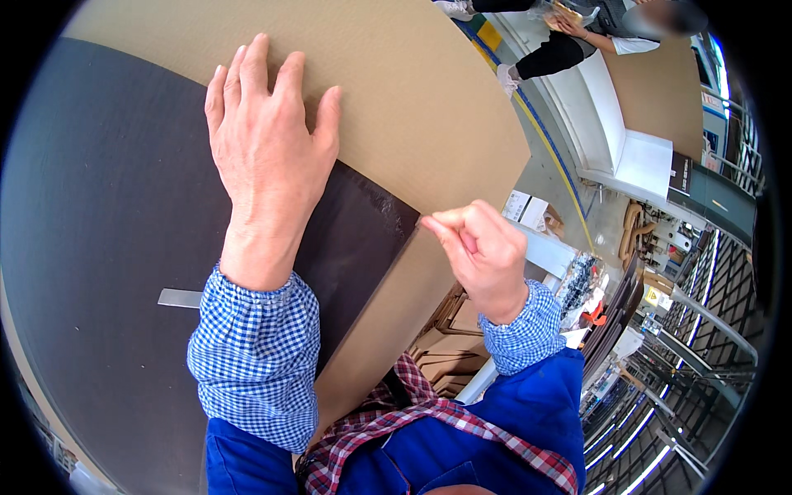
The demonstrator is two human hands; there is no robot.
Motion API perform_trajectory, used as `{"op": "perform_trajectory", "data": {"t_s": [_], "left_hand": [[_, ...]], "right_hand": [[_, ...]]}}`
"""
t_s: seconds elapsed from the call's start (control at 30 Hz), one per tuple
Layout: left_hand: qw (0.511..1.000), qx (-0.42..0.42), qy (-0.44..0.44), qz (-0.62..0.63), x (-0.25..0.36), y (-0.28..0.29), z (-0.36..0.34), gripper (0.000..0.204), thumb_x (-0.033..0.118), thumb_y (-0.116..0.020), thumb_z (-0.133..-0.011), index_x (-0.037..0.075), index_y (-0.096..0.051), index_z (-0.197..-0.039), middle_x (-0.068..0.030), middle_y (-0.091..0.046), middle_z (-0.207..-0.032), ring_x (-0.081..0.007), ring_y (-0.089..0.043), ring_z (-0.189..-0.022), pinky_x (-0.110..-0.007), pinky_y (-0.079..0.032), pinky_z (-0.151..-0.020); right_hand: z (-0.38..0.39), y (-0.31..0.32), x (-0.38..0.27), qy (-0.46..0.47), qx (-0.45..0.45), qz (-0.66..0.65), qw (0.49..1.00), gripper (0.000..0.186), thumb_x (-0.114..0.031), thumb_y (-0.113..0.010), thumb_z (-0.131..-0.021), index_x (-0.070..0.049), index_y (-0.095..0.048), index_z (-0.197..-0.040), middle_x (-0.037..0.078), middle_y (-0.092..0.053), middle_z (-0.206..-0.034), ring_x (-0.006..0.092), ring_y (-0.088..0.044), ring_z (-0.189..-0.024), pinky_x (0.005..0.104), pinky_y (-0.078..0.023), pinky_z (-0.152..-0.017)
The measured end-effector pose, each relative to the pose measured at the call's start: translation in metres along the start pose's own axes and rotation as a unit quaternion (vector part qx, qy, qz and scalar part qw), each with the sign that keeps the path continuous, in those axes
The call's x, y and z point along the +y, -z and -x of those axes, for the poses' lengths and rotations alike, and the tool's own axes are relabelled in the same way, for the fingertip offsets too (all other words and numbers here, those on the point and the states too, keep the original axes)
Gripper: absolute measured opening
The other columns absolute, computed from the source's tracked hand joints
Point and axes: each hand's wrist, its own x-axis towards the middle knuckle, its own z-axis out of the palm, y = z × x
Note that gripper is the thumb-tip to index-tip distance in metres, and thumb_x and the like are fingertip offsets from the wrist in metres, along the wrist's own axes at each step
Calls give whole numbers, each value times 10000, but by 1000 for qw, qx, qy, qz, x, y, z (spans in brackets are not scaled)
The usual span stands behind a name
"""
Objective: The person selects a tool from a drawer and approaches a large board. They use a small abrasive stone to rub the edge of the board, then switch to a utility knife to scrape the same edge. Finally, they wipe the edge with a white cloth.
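A large dark brown panel (124,214) lies on a tan cardboard sheet (412,91). Across the panel's far edge my left hand (268,140) rests flat, its fingers spread onto the cardboard. My right hand (483,247) is closed in a pinch at the panel's right corner. Whatever its fingertips hold, if anything, is too small to make out. Pale scuffs or bits show on the dark surface by that corner. A flat silvery strip (177,298) lies on the panel, its right end hidden by my left sleeve.
Beyond the cardboard, a seated person (569,37) holds something in a clear bag. A white box (528,210) stands past the right corner. Cardboard pieces (450,363) are stacked below the sheet's near edge. Blue and yellow lines (549,140) mark the floor.
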Motion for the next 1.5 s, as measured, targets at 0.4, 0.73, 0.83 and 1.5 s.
{"op": "perform_trajectory", "data": {"t_s": [0.4, 0.73, 0.83, 1.5], "left_hand": [[1000, -10, 3, -16, 0, 1, 0, 396, 338, -635, -859, 57, -634, -1138, -145, -506, -1326, -299, -471, -1238, -429, -305, -1089], [1000, 0, 2, -3, 0, 1, 0, 385, 296, -661, -819, 26, -639, -1093, -183, -523, -1286, -314, -472, -1232, -430, -291, -1095], [1000, 3, -3, 0, 1, 0, 0, 386, 296, -660, -818, 28, -638, -1094, -183, -522, -1287, -315, -471, -1232, -432, -292, -1093], [1000, -15, 1, -25, 0, 2, -1, 411, 340, -643, -854, 57, -629, -1152, -144, -502, -1334, -314, -473, -1228, -426, -313, -1076]], "right_hand": [[14, -10, 2, 50, 21, 40, 998, 219, -40, -749, -735, -75, -687, -942, 42, -453, -620, 167, -520, -493, 310, -406, -426], [31, -18, 5, 58, 47, 21, 997, 323, 31, -730, -706, -81, -699, -1007, 40, -400, -599, 162, -466, -468, 308, -376, -418], [34, -19, 7, 74, 46, 27, 996, 333, 31, -733, -705, -79, -699, -1018, 37, -396, -598, 160, -459, -468, 307, -372, -418], [32, -28, 5, 62, 101, 9, 993, 294, 40, -755, -708, -72, -719, -978, 31, -374, -556, 128, -387, -417, 280, -306, -386]]}}
